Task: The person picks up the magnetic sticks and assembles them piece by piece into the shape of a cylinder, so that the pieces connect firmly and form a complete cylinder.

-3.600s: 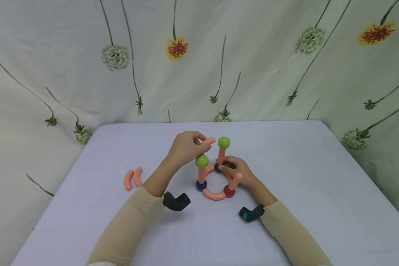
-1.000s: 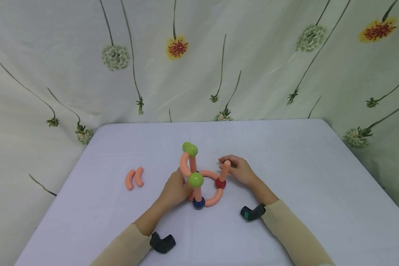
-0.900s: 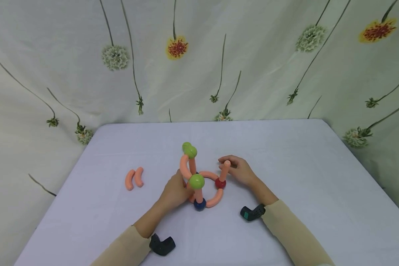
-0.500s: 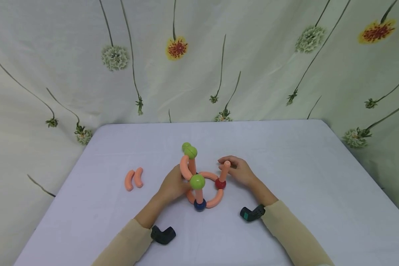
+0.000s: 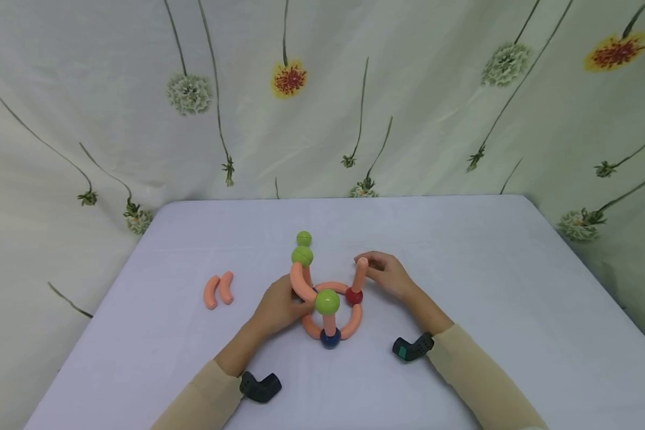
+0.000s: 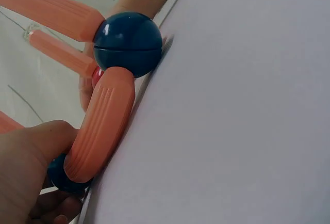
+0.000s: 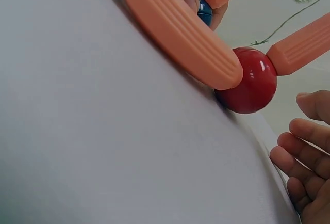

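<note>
On the table stands a figure of salmon rods and balls, its curved rods forming a ring through a front blue ball (image 5: 330, 338), a red ball (image 5: 353, 295) and a rear-left blue ball (image 6: 64, 184). My left hand (image 5: 280, 307) pinches that rear-left ball between thumb and fingers. Straight rods rise from all three, two topped by a near green ball (image 5: 327, 302) and a far green ball (image 5: 302, 257). An upper curved rod (image 5: 300, 282) joins these green balls. The red ball's upright rod (image 5: 359, 275) has a bare top. Beside it hovers my right hand (image 5: 389, 275), fingers relaxed, holding nothing.
Two loose curved rods (image 5: 217, 290) lie at the left on the white table (image 5: 489, 286). A loose green ball (image 5: 303, 238) sits behind the figure. A floral cloth (image 5: 322, 119) hangs behind the table's far edge.
Earlier, the left hand carried the curved rod; now it bridges the green balls. The right hand has come off the blue ball. In the last second the figure has turned, its front ball swinging rightward.
</note>
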### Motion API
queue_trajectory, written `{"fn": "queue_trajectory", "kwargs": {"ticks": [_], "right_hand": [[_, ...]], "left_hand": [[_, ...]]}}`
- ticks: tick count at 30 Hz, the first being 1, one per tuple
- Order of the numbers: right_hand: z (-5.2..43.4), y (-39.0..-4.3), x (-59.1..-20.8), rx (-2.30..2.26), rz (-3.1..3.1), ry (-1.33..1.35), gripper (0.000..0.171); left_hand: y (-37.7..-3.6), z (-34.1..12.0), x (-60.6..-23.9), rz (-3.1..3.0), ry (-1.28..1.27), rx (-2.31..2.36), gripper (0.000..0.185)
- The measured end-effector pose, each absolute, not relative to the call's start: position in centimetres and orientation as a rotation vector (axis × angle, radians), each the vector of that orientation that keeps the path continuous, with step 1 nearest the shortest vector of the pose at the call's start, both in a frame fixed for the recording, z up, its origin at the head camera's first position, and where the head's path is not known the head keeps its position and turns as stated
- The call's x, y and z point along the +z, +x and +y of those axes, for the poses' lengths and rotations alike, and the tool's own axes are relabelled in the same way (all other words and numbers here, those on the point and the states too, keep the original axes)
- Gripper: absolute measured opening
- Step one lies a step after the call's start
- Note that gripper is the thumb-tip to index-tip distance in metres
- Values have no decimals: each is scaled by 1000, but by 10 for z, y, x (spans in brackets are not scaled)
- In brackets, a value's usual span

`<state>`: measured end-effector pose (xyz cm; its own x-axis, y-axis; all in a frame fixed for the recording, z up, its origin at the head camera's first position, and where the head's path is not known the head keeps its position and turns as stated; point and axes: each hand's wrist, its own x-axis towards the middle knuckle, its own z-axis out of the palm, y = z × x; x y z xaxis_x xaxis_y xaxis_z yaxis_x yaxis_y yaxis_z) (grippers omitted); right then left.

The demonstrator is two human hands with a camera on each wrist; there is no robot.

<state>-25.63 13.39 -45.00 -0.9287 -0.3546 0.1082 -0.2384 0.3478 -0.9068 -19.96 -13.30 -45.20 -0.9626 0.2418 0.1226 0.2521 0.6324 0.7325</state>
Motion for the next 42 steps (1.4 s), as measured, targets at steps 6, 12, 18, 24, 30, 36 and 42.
{"fn": "queue_trajectory", "kwargs": {"ticks": [6,12,18,24,30,36,42], "right_hand": [[137,-249,-449,-1609,2523,-558,27],[132,-254,-449,-1615,2493,-591,28],[111,-280,-430,-1547,2511,-664,29],[86,-311,-423,-1392,2564,-689,33],[62,-329,-415,-1155,2532,-845,45],[49,-337,-408,-836,2444,-1044,60],[41,-338,-410,-793,2439,-1135,53]], "left_hand": [[-190,-136,-451,-2803,-419,-1259,26],[-187,-137,-450,-2779,-418,-1236,27],[-190,-150,-451,-2790,-359,-1206,31],[-196,-165,-449,-2783,-361,-1242,33],[-199,-171,-450,-2782,-374,-1285,32],[-200,-171,-456,-2755,-409,-1337,39],[-200,-174,-458,-2743,-371,-1341,37]]}}
